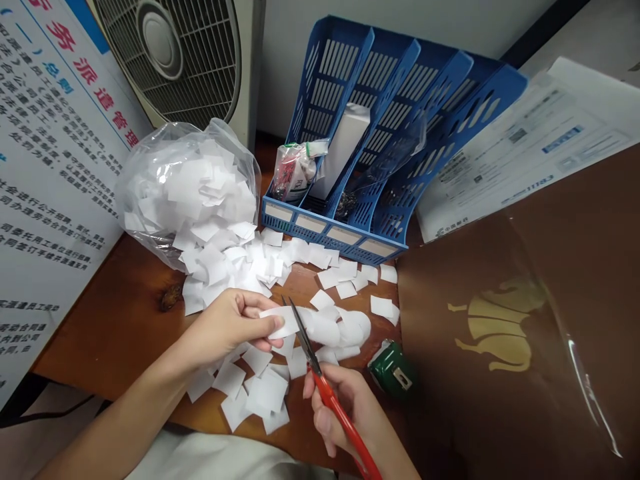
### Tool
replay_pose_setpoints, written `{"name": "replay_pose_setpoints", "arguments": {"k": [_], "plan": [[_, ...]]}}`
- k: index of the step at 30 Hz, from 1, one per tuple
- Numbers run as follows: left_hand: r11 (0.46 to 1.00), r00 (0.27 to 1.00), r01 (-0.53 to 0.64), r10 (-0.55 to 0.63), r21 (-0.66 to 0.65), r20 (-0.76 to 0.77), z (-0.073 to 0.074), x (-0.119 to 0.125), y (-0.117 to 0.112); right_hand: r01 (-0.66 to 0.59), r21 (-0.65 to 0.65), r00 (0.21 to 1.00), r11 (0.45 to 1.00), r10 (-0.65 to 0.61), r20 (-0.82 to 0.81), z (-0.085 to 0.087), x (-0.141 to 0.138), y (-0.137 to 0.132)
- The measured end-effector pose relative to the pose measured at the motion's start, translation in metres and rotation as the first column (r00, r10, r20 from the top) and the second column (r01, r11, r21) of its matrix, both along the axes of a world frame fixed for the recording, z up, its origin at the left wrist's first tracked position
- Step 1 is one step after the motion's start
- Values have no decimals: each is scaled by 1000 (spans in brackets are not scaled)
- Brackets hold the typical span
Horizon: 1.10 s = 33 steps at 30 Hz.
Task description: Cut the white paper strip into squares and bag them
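Between its thumb and fingers, my left hand (250, 320) pinches the end of a white paper strip (320, 325). The strip runs right and curls over itself on the table. My right hand (345, 407) is wrapped round red-handled scissors (327, 393). Their dark blades are parted and lie across the strip, just right of my left fingertips. Small cut paper pieces (263, 393) lie below my hands. A larger heap of pieces (235, 263) spills from a clear plastic bag (187, 187) behind my left hand.
A blue file rack (335, 233) stands at the back, with a white box (345, 143) and a small packet (295, 173) inside. A green tape measure (393, 370) sits right of the scissors. A fan (170, 53) and a brown bag or panel (500, 400) flank the wooden table (100, 333).
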State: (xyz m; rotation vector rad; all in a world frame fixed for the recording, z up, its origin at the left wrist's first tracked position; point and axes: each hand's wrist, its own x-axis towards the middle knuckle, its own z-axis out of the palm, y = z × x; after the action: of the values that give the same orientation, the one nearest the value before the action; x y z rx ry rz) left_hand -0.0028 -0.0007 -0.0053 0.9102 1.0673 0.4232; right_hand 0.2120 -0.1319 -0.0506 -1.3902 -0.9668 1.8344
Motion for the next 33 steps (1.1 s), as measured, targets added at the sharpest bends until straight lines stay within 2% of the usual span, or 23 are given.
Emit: {"name": "replay_pose_setpoints", "arguments": {"k": [7, 15, 17, 22, 26, 33], "plan": [[1000, 996, 5, -2, -28, 91, 0, 2, 4, -83, 40, 990, 996, 87, -107, -2, 2, 5], [999, 997, 1, 3, -49, 83, -3, 0, 7, -31, 27, 977, 999, 36, -210, -11, -1, 1], [998, 997, -4, 8, -57, 81, -3, 0, 6, -6, 6, 979, 1000, 7, -205, -14, -2, 1], [999, 997, 3, 1, -44, 81, -3, 0, 5, -27, 2, 983, 1000, 27, -183, -15, -4, 2], [1000, 998, 2, -1, -16, 64, 1, 0, 4, -20, 19, 995, 1000, 21, -96, -8, -4, 2], [999, 999, -21, 20, 34, 36, 2, 1, -1, -25, 2, 999, 1000, 25, -37, 4, -7, 2]]}}
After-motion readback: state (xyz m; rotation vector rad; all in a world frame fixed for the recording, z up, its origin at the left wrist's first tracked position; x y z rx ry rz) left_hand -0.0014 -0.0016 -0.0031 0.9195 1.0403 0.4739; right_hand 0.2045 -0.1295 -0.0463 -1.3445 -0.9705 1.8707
